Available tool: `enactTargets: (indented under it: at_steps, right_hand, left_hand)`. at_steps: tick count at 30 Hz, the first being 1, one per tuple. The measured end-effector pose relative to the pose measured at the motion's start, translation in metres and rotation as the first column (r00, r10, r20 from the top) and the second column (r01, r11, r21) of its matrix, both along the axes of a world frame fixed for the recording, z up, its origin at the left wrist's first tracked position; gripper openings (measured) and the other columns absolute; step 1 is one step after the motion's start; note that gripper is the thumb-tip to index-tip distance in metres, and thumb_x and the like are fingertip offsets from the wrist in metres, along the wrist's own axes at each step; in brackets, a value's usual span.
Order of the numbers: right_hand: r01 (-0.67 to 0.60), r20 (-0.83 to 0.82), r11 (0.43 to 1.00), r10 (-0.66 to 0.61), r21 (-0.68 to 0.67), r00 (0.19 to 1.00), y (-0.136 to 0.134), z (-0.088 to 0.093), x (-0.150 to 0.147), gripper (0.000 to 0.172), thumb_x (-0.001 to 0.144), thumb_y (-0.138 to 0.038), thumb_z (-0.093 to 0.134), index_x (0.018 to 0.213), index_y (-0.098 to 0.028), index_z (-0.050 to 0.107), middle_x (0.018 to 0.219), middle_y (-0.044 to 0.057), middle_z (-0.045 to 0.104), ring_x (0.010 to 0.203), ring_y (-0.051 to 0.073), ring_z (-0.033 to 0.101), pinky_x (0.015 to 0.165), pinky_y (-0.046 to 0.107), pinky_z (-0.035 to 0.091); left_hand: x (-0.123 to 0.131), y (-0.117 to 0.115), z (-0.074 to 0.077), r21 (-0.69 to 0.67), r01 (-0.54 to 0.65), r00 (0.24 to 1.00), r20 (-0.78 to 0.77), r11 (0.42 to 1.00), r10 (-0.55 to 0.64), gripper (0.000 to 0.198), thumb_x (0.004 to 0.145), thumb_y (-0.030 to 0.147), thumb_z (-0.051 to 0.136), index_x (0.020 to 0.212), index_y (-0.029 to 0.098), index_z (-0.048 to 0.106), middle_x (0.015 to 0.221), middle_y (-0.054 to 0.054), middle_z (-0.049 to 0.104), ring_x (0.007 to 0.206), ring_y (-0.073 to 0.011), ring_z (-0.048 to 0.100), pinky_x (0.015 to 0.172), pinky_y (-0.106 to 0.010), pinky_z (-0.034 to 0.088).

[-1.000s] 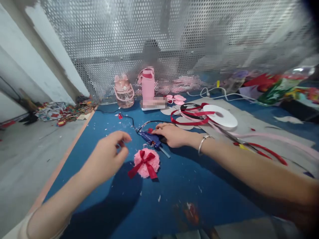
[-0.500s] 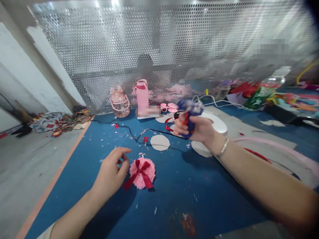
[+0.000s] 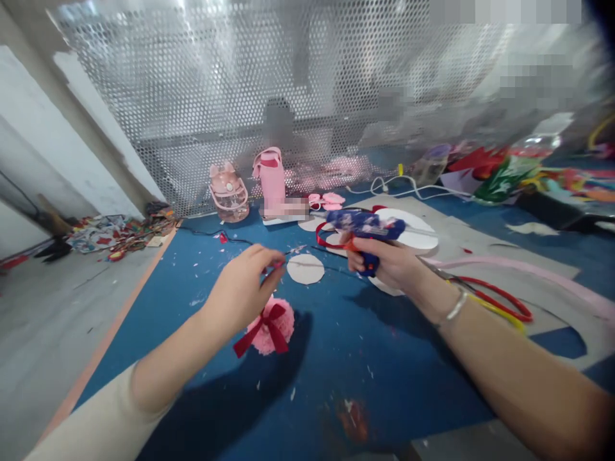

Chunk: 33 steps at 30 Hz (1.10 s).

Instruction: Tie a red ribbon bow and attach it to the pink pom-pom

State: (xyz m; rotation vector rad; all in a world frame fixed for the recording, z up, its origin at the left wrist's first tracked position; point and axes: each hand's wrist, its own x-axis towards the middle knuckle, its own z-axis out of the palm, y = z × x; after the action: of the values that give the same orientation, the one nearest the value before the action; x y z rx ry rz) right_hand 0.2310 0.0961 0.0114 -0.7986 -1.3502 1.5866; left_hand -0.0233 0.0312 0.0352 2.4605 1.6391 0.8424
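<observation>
My right hand (image 3: 391, 261) is wrapped around the handle of the glue gun (image 3: 368, 225), which is raised above the surface (image 3: 331, 378), its barrel sideways. I judge it light, hard plastic, probably hot at the tip, so the handle is the place to hold.

My left hand (image 3: 244, 287) has thumb and fingertips drawn close together, with a trace of red at them; I can't tell whether they pinch anything. Near those fingertips lies the white disc (image 3: 306, 269), thin and stiffish, I'd guess, best lifted by its edge. Nearer me lies the pink pad (image 3: 284, 319), likely soft and feather-light; I'd take its rim, sparing the slippery-looking bow (image 3: 267, 322).
</observation>
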Motion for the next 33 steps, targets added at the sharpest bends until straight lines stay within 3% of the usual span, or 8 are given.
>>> enactTargets:
  at_steps: [5,10,15,17,20,23,26,33]
  right_hand:
    - [-0.183,0.625,0.969,0.041,0.164,0.780,-0.006,-0.011,-0.004,0.035,0.081,-0.050,0.061,0.069,-0.017,0.060,0.060,0.000,0.057,0.057,0.014,0.050,0.052,0.027,0.035]
    - [-0.244,0.703,0.956,0.061,0.163,0.709,-0.021,-0.021,-0.014,0.038,0.079,-0.055,0.055,0.074,-0.018,0.061,0.062,0.000,0.057,0.059,0.016,0.052,0.055,0.028,0.039]
    - [-0.442,0.719,0.844,0.102,0.303,0.687,-0.036,-0.015,-0.016,0.030,0.081,-0.046,0.060,0.069,-0.019,0.052,0.063,-0.002,0.052,0.056,0.013,0.045,0.053,0.026,0.037]
    - [-0.499,0.721,0.817,0.158,0.289,0.675,-0.039,-0.013,-0.016,0.033,0.083,-0.046,0.059,0.067,-0.020,0.047,0.059,-0.004,0.046,0.053,0.011,0.038,0.050,0.024,0.033]
    - [-0.493,0.680,0.818,0.182,0.296,0.710,-0.042,-0.013,-0.017,0.032,0.084,-0.048,0.061,0.074,-0.019,0.049,0.068,-0.003,0.049,0.058,0.012,0.042,0.054,0.024,0.037]
    - [-0.454,0.627,0.824,0.162,0.338,0.762,-0.046,-0.014,-0.018,0.027,0.083,-0.043,0.064,0.090,-0.018,0.055,0.092,0.003,0.057,0.074,0.015,0.053,0.067,0.026,0.043]
    - [-0.492,0.610,0.815,0.228,0.307,0.759,-0.048,-0.013,-0.021,0.020,0.084,-0.036,0.064,0.085,-0.018,0.055,0.082,0.000,0.057,0.068,0.013,0.051,0.063,0.024,0.041]
    - [-0.451,0.573,0.825,0.198,0.341,0.795,-0.055,-0.015,-0.022,0.020,0.082,-0.030,0.067,0.077,-0.020,0.052,0.071,-0.003,0.053,0.061,0.012,0.048,0.057,0.023,0.040]
  left_hand:
    - [-0.020,-0.067,-0.012,-0.311,-0.030,0.990,-0.142,0.950,-0.015,0.024,0.091,0.015,0.047,0.091,0.019,0.071,0.091,-0.006,0.069,0.074,-0.0183,0.067,0.068,-0.029,0.052]
    - [-0.021,-0.063,-0.046,-0.314,-0.050,0.996,-0.086,0.948,0.024,0.034,0.090,0.014,0.044,0.115,0.014,0.068,0.109,-0.013,0.068,0.093,-0.0231,0.068,0.080,-0.033,0.053]
    - [-0.023,-0.053,-0.053,-0.392,-0.064,0.962,0.221,0.918,0.161,0.025,0.085,0.020,0.057,0.103,0.016,0.074,0.097,-0.010,0.071,0.085,-0.0204,0.066,0.076,-0.029,0.052]
    - [-0.022,-0.054,-0.049,-0.535,-0.054,0.817,0.462,0.843,0.345,0.018,0.083,0.026,0.063,0.094,0.018,0.075,0.089,-0.006,0.073,0.078,-0.0170,0.065,0.068,-0.025,0.052]
    - [-0.017,-0.057,-0.043,-0.685,0.145,0.381,0.704,0.714,0.599,0.016,0.071,0.031,0.078,0.079,0.018,0.075,0.075,-0.002,0.071,0.062,-0.0101,0.061,0.058,-0.018,0.050]
    - [-0.011,-0.057,-0.040,-0.657,0.281,0.081,0.743,0.700,0.665,0.023,0.056,0.023,0.088,0.073,0.016,0.074,0.069,0.000,0.070,0.060,-0.0082,0.062,0.061,-0.017,0.052]
    - [-0.009,-0.057,-0.041,-0.659,0.266,0.021,0.734,0.704,0.679,0.027,0.053,0.021,0.090,0.072,0.015,0.073,0.065,0.001,0.069,0.056,-0.0070,0.060,0.058,-0.017,0.052]
    - [-0.007,-0.058,-0.044,-0.670,0.179,0.075,0.739,0.720,0.669,0.028,0.055,0.027,0.090,0.073,0.014,0.073,0.066,0.000,0.068,0.056,-0.0060,0.057,0.057,-0.016,0.049]
